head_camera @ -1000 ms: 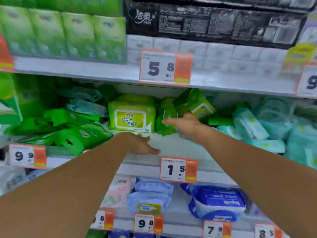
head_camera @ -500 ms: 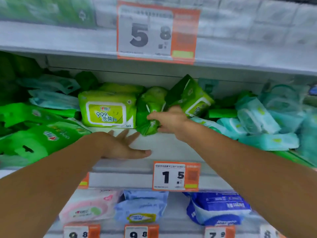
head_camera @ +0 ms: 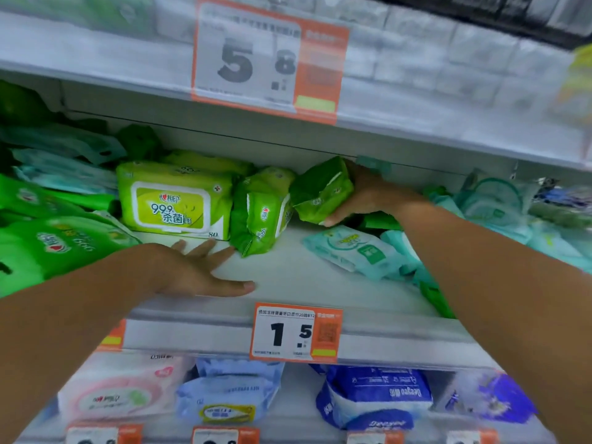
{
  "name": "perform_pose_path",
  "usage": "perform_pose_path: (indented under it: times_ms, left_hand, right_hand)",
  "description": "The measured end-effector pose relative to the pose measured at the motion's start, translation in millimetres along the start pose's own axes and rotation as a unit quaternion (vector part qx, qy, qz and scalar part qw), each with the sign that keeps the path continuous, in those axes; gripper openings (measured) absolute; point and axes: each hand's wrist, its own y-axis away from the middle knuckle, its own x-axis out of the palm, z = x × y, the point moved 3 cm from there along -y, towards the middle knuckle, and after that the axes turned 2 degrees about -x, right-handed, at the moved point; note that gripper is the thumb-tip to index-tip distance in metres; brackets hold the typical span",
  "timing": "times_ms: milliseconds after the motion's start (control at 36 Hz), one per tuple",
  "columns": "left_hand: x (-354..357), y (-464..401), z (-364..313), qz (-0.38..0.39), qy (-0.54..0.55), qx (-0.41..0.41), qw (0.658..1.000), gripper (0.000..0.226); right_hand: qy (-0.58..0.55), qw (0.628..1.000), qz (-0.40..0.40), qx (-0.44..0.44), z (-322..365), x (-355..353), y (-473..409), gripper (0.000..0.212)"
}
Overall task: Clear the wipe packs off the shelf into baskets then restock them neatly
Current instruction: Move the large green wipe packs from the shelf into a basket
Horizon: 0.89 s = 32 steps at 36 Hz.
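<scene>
Your right hand grips a small green pack, tilted and lifted off the shelf, just right of an upright green pack; your left hand lies flat on the shelf, fingers spread, fingertips near the big lime pack

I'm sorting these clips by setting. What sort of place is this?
Most likely a supermarket aisle: tiered shelves carry printed price tags on their edges, and packaged wet wipes such as the large green wipe pack lie stacked on them. The right hand grips a small green pack.
</scene>
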Motion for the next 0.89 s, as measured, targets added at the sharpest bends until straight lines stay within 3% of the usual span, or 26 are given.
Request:
perform_pose_path:
  times_ms: [83,194,417,500,556,583,639,667,694,722,750,806,861,889]
  left_hand:
    - [3.4,-6.9,3.2,-0.006,0.012,0.0,1.0,0.094]
    - [4.2,-9.0,5.8,-0.01,0.012,-0.002,1.0,0.094]
    - [-4.4,17.1,3.7,0.046,0.042,0.006,0.998,0.119]
    - [-11.8,39.4,-5.6,-0.058,0.145,0.073,0.985,0.126]
    - [-14.5,72.2,-15.9,-0.164,0.245,0.162,0.942,0.12]
    - [-12.3,92.3,-20.7,-0.175,0.272,0.235,0.917,0.119]
    - [2.9,127.7,-23.7,-0.201,0.248,0.398,0.86,0.089]
    - [6.0,145.7,-24.1,-0.219,0.289,0.41,0.837,0.068]
    - [3.3,160.9,-21.8,-0.306,0.282,0.397,0.818,0.067]
    - [1.6,177.1,-18.8,-0.375,0.287,0.368,0.8,0.082]
    - [2.4,184.2,-17.1,-0.396,0.365,0.37,0.757,0.094]
    - [1.8,198.8,-4.8,-0.466,0.388,0.351,0.713,0.087]
    - [-2.4,207.7,5.0,-0.458,0.45,0.33,0.692,0.069]
    - [-0.9,207.7,12.7,-0.412,0.532,0.301,0.676,0.065]
  right_hand:
    - [0.076,0.996,0.022,-0.029,0.2,-2.9,-1.9,0.145]
    - [0.048,0.993,-0.051,-0.1,10.0,-7.5,13.5,0.091]
    - [0.146,0.938,-0.192,-0.249,68.5,-16.8,101.9,0.063]
    - [0.144,0.92,-0.192,-0.31,95.4,-16.6,148.3,0.056]
    - [0.125,0.923,-0.172,-0.322,109.5,-15.4,172.8,0.071]
    - [0.106,0.926,-0.159,-0.325,115.2,-14.7,182.9,0.077]
    - [0.051,0.927,-0.126,-0.349,126.7,-13.4,199.4,0.079]
    - [0.021,0.923,-0.111,-0.367,132.7,-13.8,206.7,0.078]
    - [-0.003,0.918,-0.105,-0.382,139.3,-16.2,212.5,0.078]
    - [-0.02,0.914,-0.102,-0.393,147.0,-20.4,216.6,0.078]
    - [-0.035,0.912,-0.093,-0.399,155.8,-26.2,220.3,0.077]
    - [-0.075,0.911,-0.045,-0.402,173.9,-38.7,226.1,0.076]
    - [-0.129,0.912,0.031,-0.387,188.0,-45.1,226.5,0.068]
    - [-0.161,0.912,0.07,-0.37,193.2,-44.2,225.9,0.062]
